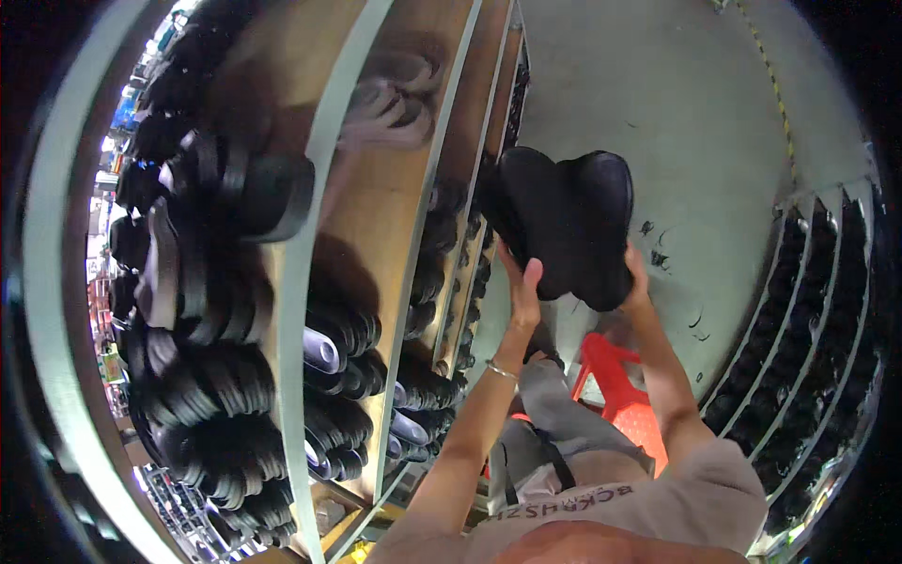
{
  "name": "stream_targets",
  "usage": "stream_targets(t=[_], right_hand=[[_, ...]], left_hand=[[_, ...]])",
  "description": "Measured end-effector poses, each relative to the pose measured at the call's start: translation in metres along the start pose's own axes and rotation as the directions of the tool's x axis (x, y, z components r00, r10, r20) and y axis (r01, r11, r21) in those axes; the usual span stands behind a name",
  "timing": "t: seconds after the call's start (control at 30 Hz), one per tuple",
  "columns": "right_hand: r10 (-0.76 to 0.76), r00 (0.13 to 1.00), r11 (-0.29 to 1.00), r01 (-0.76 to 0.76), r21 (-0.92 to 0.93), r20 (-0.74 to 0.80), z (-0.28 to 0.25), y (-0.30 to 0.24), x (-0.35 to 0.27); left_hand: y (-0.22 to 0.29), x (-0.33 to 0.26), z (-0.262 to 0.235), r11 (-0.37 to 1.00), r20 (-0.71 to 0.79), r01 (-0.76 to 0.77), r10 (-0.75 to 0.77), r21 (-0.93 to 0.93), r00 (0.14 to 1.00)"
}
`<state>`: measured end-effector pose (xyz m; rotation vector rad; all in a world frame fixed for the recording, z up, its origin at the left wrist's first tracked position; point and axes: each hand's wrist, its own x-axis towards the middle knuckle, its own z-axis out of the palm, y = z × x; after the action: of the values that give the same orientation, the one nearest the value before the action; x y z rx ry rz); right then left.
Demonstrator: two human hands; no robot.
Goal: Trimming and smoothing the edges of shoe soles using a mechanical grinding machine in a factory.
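In front of me I carry a bundle of black shoe soles (568,221) between both hands, at about the height of the shelves. Its flat, rounded tops face up. My left hand (522,287) presses on the near left side, the thumb up along the edge. On the right side my right hand (637,277) is wrapped round the lower edge, its fingers partly hidden behind the bundle. A thin bracelet (502,370) circles my left wrist. How many soles the bundle holds cannot be made out.
On the left, a tall rack (291,310) with pale metal edges and wooden boards bears rows of dark soles (211,385) and some grey soles (390,108). A red plastic stool (620,390) stands below me. Another loaded rack (799,329) is at right. Black scraps (660,258) lie on the floor.
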<state>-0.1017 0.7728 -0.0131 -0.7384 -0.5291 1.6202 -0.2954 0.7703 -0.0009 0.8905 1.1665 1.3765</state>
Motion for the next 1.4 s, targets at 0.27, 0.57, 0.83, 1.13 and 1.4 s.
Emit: stream_targets(t=[0.27, 0.57, 0.83, 1.13, 1.4], right_hand=[[0.111, 0.993, 0.984, -0.115, -0.136, -0.034, 0.027, -0.049, 0.108], [0.220, 0.971, 0.960, -0.200, -0.195, 0.091, 0.068, 0.002, 0.271], [0.678, 0.730, 0.710, -0.621, -0.332, 0.085, 0.079, 0.044, 0.417], [0.694, 0.688, 0.673, -0.517, -0.529, 0.210, 0.072, 0.077, 0.500], [0.672, 0.660, 0.658, -0.323, -0.680, 0.336, 0.134, 0.097, 0.490]], left_hand=[[-0.007, 0.099, 0.024, 0.950, -0.008, 0.044, -0.048, -0.308, 0.999], [-0.036, 0.219, -0.020, 0.893, -0.365, -0.169, 0.005, -0.417, 0.931], [-0.073, 0.283, -0.040, 0.849, -0.494, 0.095, -0.389, -0.519, 0.778], [-0.034, 0.277, -0.042, 0.249, -0.359, 0.342, 0.023, 0.906, 0.933], [-0.051, 0.281, -0.065, 0.875, -0.851, 0.484, -0.266, -0.017, 0.452]])
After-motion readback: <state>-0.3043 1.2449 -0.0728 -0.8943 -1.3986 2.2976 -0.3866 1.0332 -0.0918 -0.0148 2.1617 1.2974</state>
